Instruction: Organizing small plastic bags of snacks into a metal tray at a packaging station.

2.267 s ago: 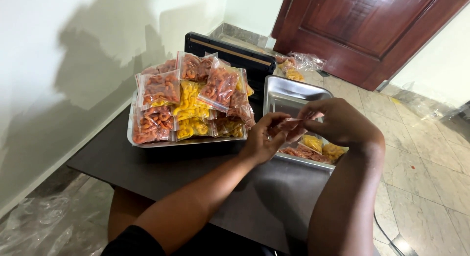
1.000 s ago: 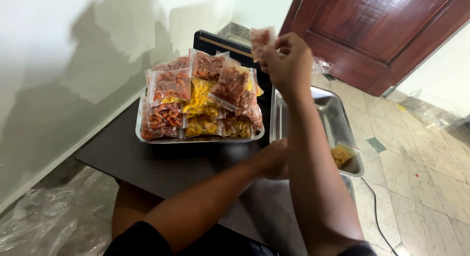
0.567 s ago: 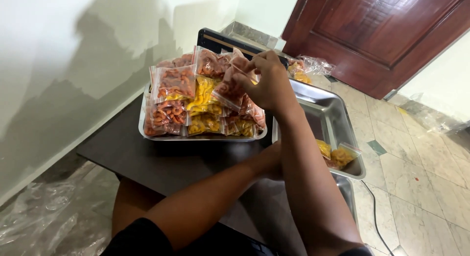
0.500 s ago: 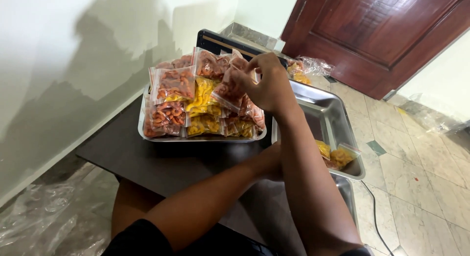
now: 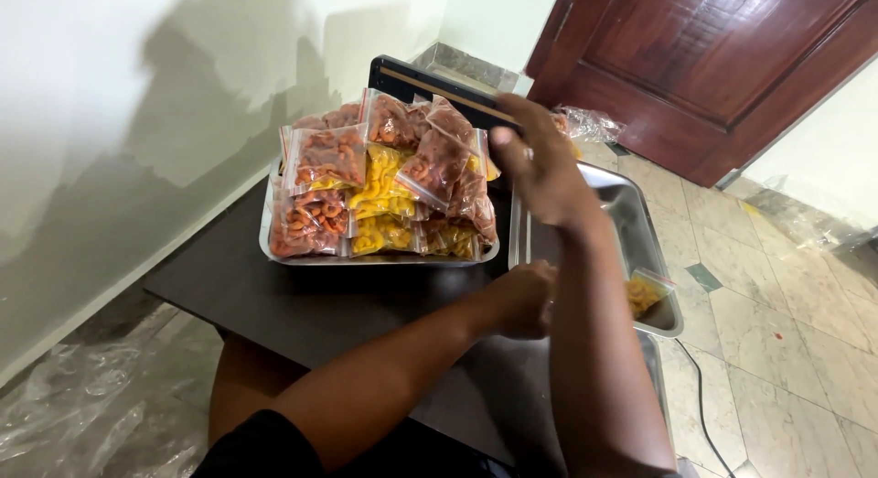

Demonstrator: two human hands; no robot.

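— Packets of orange and yellow snack pieces, sealed in small clear plastic bags (image 5: pixel 384 190), were heaped on a shallow steel tray (image 5: pixel 274 251) at the far side of the dark rectangular desk (image 5: pixel 274 300), close to the white wall (image 5: pixel 137 94). What sat beside them?

— A second, deeper steel tray (image 5: pixel 631 231) stood just to the right of the first, with one small clear bag of yellow pieces (image 5: pixel 645 293) lying near its right edge. Behind both trays lay a black bar-shaped sealing machine (image 5: pixel 430 83), and past it a reddish-brown wooden door (image 5: pixel 713 66) and a pale tiled floor (image 5: pixel 786 350).

— And the hands?

— The right hand (image 5: pixel 540 167) hovered above the gap between the two trays, just beside the right end of the heap, fingers loosely curled, its grip empty as far as could be seen. The left hand (image 5: pixel 526 300) rested low at the near edge of the deeper tray, fingers curled inward; whether its grip held anything could not be told.

— Anything else?

— Crumpled clear plastic sheeting (image 5: pixel 82 405) lay on the floor at the left.
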